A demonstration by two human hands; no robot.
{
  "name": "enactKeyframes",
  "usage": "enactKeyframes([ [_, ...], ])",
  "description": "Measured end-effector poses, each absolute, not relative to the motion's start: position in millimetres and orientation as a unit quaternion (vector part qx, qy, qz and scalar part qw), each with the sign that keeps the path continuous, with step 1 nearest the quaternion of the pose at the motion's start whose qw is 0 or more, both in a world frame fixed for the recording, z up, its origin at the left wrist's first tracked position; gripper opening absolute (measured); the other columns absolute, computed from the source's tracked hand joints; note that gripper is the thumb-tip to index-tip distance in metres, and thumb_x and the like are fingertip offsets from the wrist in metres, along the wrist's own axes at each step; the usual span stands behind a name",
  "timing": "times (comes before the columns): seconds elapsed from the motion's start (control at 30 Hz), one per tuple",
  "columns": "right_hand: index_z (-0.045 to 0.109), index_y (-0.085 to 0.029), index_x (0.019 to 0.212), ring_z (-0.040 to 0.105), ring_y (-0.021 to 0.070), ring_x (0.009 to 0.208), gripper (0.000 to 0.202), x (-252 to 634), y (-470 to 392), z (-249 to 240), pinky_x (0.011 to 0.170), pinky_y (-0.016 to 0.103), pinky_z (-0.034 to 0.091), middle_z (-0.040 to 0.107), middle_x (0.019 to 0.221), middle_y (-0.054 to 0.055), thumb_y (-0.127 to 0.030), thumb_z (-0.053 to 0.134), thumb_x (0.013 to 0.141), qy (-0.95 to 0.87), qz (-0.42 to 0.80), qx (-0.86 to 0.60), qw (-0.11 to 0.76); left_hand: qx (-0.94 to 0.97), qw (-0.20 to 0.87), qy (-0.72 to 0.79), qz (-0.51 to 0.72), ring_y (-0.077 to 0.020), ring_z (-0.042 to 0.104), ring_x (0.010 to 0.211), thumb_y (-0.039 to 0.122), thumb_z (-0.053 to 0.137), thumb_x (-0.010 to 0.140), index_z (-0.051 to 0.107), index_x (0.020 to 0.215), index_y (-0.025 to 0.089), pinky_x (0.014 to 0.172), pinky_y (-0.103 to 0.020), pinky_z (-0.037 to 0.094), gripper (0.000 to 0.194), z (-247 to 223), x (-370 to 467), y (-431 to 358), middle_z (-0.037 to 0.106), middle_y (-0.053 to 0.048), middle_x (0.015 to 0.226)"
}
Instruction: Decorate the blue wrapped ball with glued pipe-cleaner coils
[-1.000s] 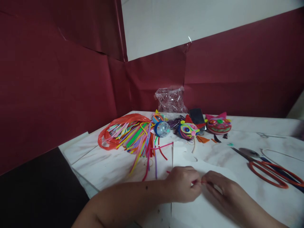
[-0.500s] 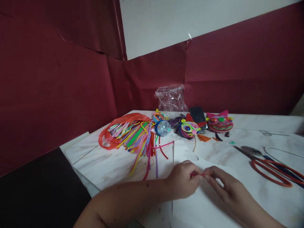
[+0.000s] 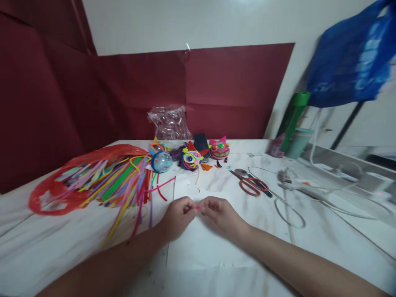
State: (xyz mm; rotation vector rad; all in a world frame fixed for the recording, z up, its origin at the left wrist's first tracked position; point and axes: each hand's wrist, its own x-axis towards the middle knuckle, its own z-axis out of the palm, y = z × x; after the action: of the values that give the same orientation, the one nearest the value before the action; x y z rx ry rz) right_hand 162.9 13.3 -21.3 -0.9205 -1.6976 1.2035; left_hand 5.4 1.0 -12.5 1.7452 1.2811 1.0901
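Observation:
Over a white paper sheet [image 3: 198,251], my left hand [image 3: 179,216] and my right hand [image 3: 220,214] meet fingertip to fingertip. Both are closed in a pinch on a small pink pipe cleaner [image 3: 198,207], most of it hidden by the fingers. Left of my hands, a bundle of colourful pipe cleaners [image 3: 114,181] spills from a red plastic bag [image 3: 43,206]. Beyond them sit a clear ball with a blue rim [image 3: 162,162], a ball-shaped figure wound in coloured stems [image 3: 191,159] and a pink-eared figure [image 3: 220,149].
Orange-handled scissors [image 3: 250,186] lie to the right, beside a thin white cable [image 3: 291,214]. Orange felt scraps [image 3: 206,167] and a dark phone [image 3: 201,142] are farther back. A crumpled clear plastic bag [image 3: 170,123] leans against the maroon wall covering. A power strip [image 3: 318,194] is at far right.
The view has swung to the right, bringing the blue bag, green tube and power strip into sight. My hands remain pinched together on the pink pipe cleaner.

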Motion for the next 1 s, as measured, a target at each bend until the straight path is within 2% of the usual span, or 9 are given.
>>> enactKeyframes([
  [0.1,0.060,-0.016,0.071,0.046,0.0107,0.058,0.029,161.1,15.8,-22.9,0.057,0.024,0.036,0.054,0.060,-0.002,-0.044,0.067,0.065,-0.598,0.567,-0.356,0.441,0.639,0.402,0.499,0.425,-0.0083,0.037,0.049,0.030,0.055,0.065,0.054,0.062,0.016,0.049,-0.020,0.028,0.015,-7.4,5.8,1.6,0.045,0.006,0.051],
  [0.2,0.060,-0.016,0.071,0.043,0.0097,0.057,0.031,160.7,13.6,-22.1,0.057,0.024,0.033,0.052,0.060,-0.003,-0.043,0.071,0.062,-0.578,0.586,-0.351,0.446,0.631,0.404,0.509,0.424,-0.0081,0.036,0.049,0.031,0.055,0.064,0.054,0.062,0.016,0.048,-0.020,0.027,0.016,-6.6,7.6,-1.3,0.045,0.006,0.051],
  [0.37,0.057,-0.016,0.069,0.038,0.0096,0.055,0.025,161.9,11.1,-21.5,0.053,0.023,0.030,0.046,0.057,-0.004,-0.040,0.064,0.069,-0.613,0.535,-0.370,0.449,0.650,0.383,0.510,0.414,-0.0082,0.036,0.048,0.030,0.054,0.067,0.054,0.064,0.016,0.048,-0.021,0.027,0.014,-11.0,9.6,-1.8,0.044,0.006,0.051],
  [0.6,0.054,-0.017,0.070,0.046,0.0127,0.060,0.013,165.9,10.3,-20.8,0.057,0.024,0.035,0.051,0.063,0.000,-0.027,0.051,0.077,-0.735,0.371,-0.384,0.418,0.741,0.223,0.498,0.392,-0.0119,0.050,0.060,0.021,0.052,0.074,0.058,0.066,0.016,0.058,-0.023,0.037,0.011,-19.0,3.6,1.1,0.055,0.001,0.062],
  [0.73,0.056,-0.017,0.072,0.050,0.0150,0.064,0.017,170.3,14.5,-28.3,0.059,0.025,0.039,0.056,0.067,0.002,-0.032,0.049,0.077,-0.728,0.356,-0.390,0.438,0.788,0.146,0.463,0.379,-0.0131,0.056,0.071,0.020,0.050,0.077,0.060,0.074,0.016,0.066,-0.023,0.043,0.011,-16.4,3.2,3.5,0.061,-0.003,0.074],
  [0.8,0.056,-0.017,0.070,0.048,0.0145,0.060,0.023,171.7,19.2,-33.8,0.056,0.025,0.038,0.054,0.062,0.001,-0.038,0.051,0.076,-0.710,0.371,-0.404,0.441,0.794,0.121,0.503,0.319,-0.0127,0.059,0.074,0.022,0.051,0.078,0.061,0.085,0.015,0.067,-0.021,0.045,0.014,-5.5,0.4,8.6,0.064,-0.005,0.084],
  [0.87,0.055,-0.017,0.067,0.045,0.0136,0.056,0.027,172.2,23.6,-37.6,0.052,0.024,0.037,0.052,0.059,0.000,-0.044,0.053,0.073,-0.696,0.392,-0.415,0.436,0.822,0.079,0.533,0.185,-0.0123,0.060,0.081,0.029,0.048,0.081,0.060,0.097,0.017,0.070,-0.020,0.046,0.023,11.7,-11.7,15.6,0.065,-0.005,0.096],
  [0.93,0.054,-0.018,0.064,0.043,0.0129,0.053,0.030,172.4,25.3,-38.2,0.049,0.024,0.036,0.049,0.055,-0.001,-0.048,0.053,0.071,-0.685,0.408,-0.423,0.430,0.821,0.053,0.557,0.115,-0.0138,0.061,0.084,0.031,0.051,0.079,0.063,0.093,0.021,0.073,-0.020,0.045,0.021,31.6,-39.1,20.7,0.067,-0.002,0.094],
  [1.0,0.053,-0.018,0.062,0.041,0.0124,0.051,0.032,172.4,24.2,-36.9,0.048,0.023,0.035,0.046,0.053,-0.002,-0.050,0.053,0.069,-0.680,0.415,-0.430,0.424,0.789,0.019,0.610,0.067,-0.0179,0.061,0.083,0.026,0.052,0.076,0.065,0.079,0.019,0.076,-0.025,0.045,0.016,48.3,-82.9,19.9,0.068,-0.005,0.085],
])
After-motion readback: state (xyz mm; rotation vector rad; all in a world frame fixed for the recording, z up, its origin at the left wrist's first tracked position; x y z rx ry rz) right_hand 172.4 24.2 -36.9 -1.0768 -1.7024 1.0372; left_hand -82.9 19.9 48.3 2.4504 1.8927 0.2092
